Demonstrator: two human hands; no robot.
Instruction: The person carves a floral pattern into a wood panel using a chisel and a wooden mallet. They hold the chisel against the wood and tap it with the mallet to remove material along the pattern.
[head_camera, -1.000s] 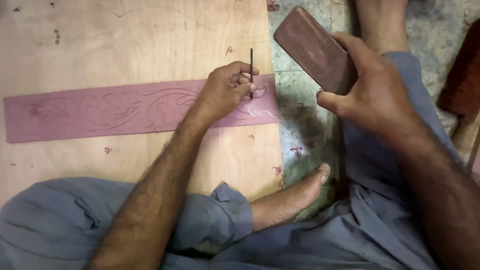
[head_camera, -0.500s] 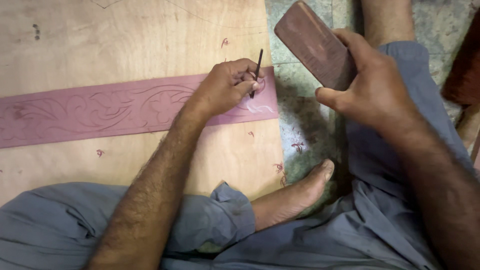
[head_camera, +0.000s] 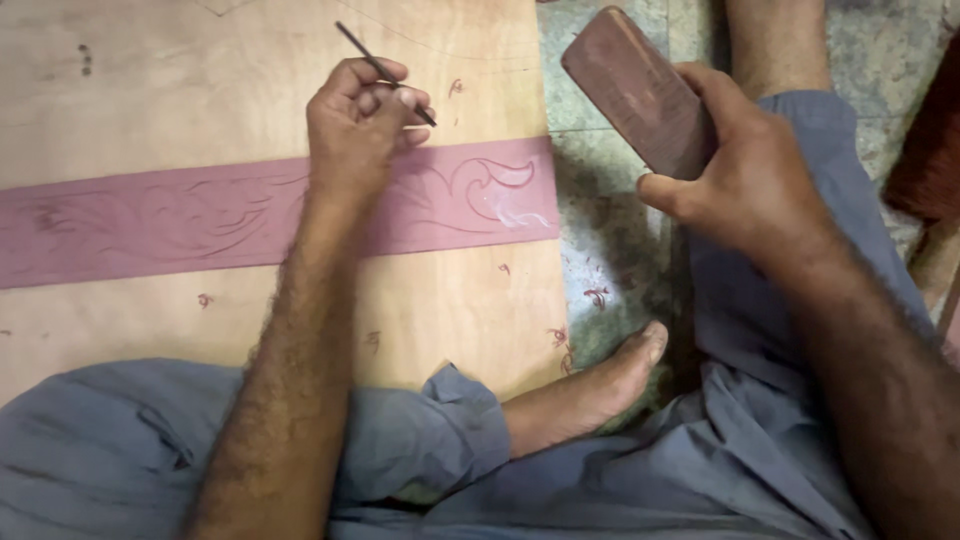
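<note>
Pinching a thin dark carving tool, the left hand has its fingers curled tight around the lower end, thumb and forefinger closed on the shaft. Tool's long axis runs diagonal: upper end points far-left, lower tip points near-right, tip just above the far edge of the pink wooden strip; whether it touches the wood I cannot tell. Left hand sits over the strip, wrist crossing it.

Right hand is wrapped firmly around one end of a dark reddish wooden block, fingers closed on its near-right end. Block's long axis also diagonal, free end pointing far-left, raised over the patterned floor, apart from the tool and strip.

Counts: one tool, one block, one strip, one plywood board, two hands.

Strip lies long axis left-right across the board, shallow scroll carving along it, a leaf curl with pale marks at its right end, just right of the left hand. Board carries small reddish specks near its near-right edge.

Around: bare foot just off the board's near-right corner, grey-blue trouser legs across the near side, another reddish-brown wooden piece at far right edge. Left forearm covers a stretch of strip.
</note>
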